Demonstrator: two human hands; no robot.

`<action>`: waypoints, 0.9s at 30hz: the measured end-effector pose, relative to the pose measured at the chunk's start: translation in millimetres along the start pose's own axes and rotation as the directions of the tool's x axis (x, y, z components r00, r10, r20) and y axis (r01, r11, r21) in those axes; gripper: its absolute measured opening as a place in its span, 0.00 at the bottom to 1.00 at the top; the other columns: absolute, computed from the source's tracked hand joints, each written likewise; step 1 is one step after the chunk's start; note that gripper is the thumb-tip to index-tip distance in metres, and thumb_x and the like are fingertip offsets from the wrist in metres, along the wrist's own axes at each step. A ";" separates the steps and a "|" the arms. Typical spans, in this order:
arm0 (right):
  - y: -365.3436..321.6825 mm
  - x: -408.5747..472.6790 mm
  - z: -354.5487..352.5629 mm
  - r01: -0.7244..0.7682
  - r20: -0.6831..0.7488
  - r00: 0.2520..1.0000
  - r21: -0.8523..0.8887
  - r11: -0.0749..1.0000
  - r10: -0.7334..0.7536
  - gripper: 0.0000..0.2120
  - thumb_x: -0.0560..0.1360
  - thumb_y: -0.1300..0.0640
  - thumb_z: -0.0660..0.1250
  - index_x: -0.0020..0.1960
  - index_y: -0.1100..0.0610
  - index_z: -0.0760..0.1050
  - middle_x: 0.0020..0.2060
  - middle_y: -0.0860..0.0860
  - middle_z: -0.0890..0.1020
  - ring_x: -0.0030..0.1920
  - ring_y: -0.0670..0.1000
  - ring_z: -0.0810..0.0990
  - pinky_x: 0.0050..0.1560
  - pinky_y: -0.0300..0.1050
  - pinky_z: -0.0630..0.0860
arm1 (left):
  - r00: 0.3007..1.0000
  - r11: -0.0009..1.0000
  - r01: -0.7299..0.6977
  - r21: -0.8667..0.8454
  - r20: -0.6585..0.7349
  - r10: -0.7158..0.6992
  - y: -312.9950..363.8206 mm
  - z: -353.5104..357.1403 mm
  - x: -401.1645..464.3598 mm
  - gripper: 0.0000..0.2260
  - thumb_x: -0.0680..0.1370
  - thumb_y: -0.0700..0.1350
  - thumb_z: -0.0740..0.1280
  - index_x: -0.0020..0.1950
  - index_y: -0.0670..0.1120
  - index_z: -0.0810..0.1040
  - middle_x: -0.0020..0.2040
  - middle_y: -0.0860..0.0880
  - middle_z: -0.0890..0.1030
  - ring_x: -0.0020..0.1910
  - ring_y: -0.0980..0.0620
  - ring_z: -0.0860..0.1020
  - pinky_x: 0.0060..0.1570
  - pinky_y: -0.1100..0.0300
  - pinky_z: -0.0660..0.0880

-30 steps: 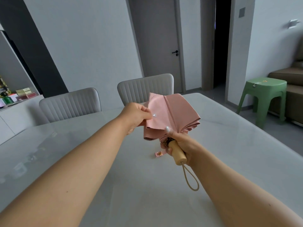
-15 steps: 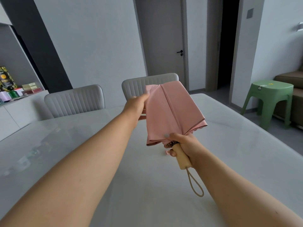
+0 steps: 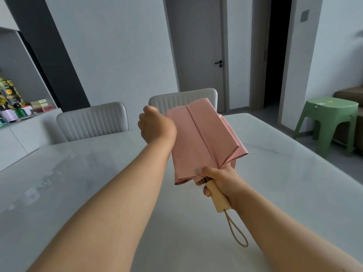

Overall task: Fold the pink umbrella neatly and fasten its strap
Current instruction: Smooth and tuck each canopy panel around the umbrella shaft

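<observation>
The pink umbrella (image 3: 204, 140) is collapsed and held above the table, its canopy in flat loose folds pointing away from me. My right hand (image 3: 222, 178) grips its pale wooden handle (image 3: 217, 197), thumb pressing the canopy's lower edge. A tan cord loop (image 3: 236, 231) hangs from the handle's end. My left hand (image 3: 155, 125) is at the canopy's upper left edge, fingers curled behind the fabric and hidden. The fastening strap is not visible.
A glossy white table (image 3: 98, 173) spreads below my arms. Two grey ribbed chairs (image 3: 92, 120) stand at its far side. A green plastic stool (image 3: 328, 118) is at the right. A sideboard with boxes and cans (image 3: 13, 107) is at the left.
Both hands raised the umbrella and tilted it more upright. My left hand slid up along the canopy's left edge to its top corner. The small pink tab seen below earlier is out of sight.
</observation>
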State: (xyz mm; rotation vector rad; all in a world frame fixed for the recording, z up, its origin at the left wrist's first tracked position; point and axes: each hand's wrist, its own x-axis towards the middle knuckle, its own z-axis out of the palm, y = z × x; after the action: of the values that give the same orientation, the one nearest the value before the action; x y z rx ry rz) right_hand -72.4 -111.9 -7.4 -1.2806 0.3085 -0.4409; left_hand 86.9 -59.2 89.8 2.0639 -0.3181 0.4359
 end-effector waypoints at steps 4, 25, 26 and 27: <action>-2.0 4.2 5.2 0.030 -0.017 0.999 -0.070 0.997 -0.031 0.08 0.71 0.67 0.69 0.50 0.65 0.76 0.32 0.56 0.81 0.28 0.49 0.78 0.26 0.42 0.74 | 0.954 0.954 -0.299 -0.029 0.023 0.299 6.9 1.5 -34.2 0.16 0.82 0.44 0.56 0.70 0.47 0.71 0.69 0.46 0.72 0.69 0.44 0.67 0.64 0.51 0.66; -4.7 -3.8 10.4 -0.035 0.108 0.994 0.106 0.994 0.024 0.19 0.62 0.74 0.67 0.53 0.68 0.76 0.44 0.66 0.82 0.47 0.63 0.84 0.46 0.61 0.82 | 0.879 0.638 0.263 -0.724 0.452 0.150 -39.4 15.8 -57.9 0.26 0.81 0.48 0.62 0.76 0.62 0.58 0.61 0.58 0.75 0.56 0.55 0.78 0.52 0.54 0.76; -4.6 -3.4 11.2 -0.018 0.100 0.995 0.094 0.995 0.009 0.20 0.61 0.72 0.68 0.53 0.67 0.76 0.42 0.65 0.82 0.44 0.61 0.84 0.43 0.59 0.82 | 0.870 0.623 0.268 -0.735 0.462 0.172 -41.3 15.4 -56.7 0.27 0.80 0.49 0.64 0.76 0.62 0.57 0.64 0.56 0.75 0.58 0.53 0.78 0.53 0.53 0.77; -4.8 -3.1 11.7 -0.002 0.086 0.996 0.066 0.998 -0.004 0.21 0.60 0.71 0.69 0.53 0.66 0.76 0.40 0.62 0.81 0.41 0.59 0.84 0.41 0.56 0.82 | 0.859 0.612 0.268 -0.744 0.472 0.197 -42.8 14.5 -55.8 0.27 0.79 0.50 0.65 0.76 0.63 0.58 0.66 0.55 0.74 0.60 0.51 0.78 0.55 0.51 0.77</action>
State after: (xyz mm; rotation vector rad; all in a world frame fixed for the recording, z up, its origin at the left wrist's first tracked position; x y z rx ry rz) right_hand -70.4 -101.6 0.2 -1.2311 0.2192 -0.3929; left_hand 56.0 -47.6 26.0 1.2302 -0.6558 -0.3005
